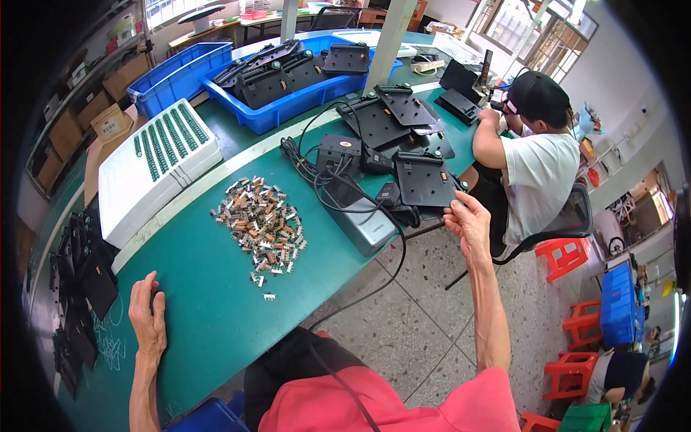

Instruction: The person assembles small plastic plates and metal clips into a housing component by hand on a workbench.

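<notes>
My right hand [469,222] reaches out to the right and pinches the near corner of a black plastic panel [426,180] between thumb and fingers. The panel has small holes and a raised bar along its far edge. More black panels [374,119] lie overlapping just beyond it. On the green tabletop [205,302] my left hand [147,320] rests on its side, holding nothing, fingers loosely stretched. Between my hands is a heap of small switch-like parts [266,227] with metal pins; a single one [269,297] lies apart, close to the table's front edge.
A grey power unit [360,219] and tangled black cables sit left of the panel; one cable hangs over the edge. Behind are a white foam tray [158,165] of green parts and a blue bin [266,115] of panels. A seated co-worker [540,158] is at the right.
</notes>
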Tool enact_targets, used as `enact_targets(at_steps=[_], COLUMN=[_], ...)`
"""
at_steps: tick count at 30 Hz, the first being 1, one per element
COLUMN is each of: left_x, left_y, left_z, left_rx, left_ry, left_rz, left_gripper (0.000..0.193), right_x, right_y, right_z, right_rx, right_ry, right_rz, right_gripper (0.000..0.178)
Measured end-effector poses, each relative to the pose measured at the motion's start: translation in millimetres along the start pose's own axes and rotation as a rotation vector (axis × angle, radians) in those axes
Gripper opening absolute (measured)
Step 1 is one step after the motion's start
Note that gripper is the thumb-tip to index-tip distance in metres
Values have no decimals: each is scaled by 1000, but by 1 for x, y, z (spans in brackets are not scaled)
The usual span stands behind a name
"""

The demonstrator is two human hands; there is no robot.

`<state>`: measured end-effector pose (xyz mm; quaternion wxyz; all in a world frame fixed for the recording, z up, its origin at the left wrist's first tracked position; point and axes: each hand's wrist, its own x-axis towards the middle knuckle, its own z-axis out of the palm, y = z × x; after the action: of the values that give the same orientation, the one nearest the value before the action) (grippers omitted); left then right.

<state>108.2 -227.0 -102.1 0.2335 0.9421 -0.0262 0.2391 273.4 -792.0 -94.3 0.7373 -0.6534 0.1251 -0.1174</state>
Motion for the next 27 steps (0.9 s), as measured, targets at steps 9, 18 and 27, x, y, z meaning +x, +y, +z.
enact_targets(at_steps=[9, 18, 27], left_x=[-1, 3, 13], left_y=[-2, 4, 4], left_z=[1, 3, 10], left_rx=[6, 11, 152], left_ry=[3, 16, 58], left_rz=[19, 22, 149], left_gripper=[33, 29, 26], right_x=[-11, -28, -125], right_y=[-4, -14, -52], right_z=[5, 8, 141], right_rx=[-188, -162, -355], right_ry=[29, 174, -602], right_rz=[-20, -234, -243], right_gripper=[38, 32, 25])
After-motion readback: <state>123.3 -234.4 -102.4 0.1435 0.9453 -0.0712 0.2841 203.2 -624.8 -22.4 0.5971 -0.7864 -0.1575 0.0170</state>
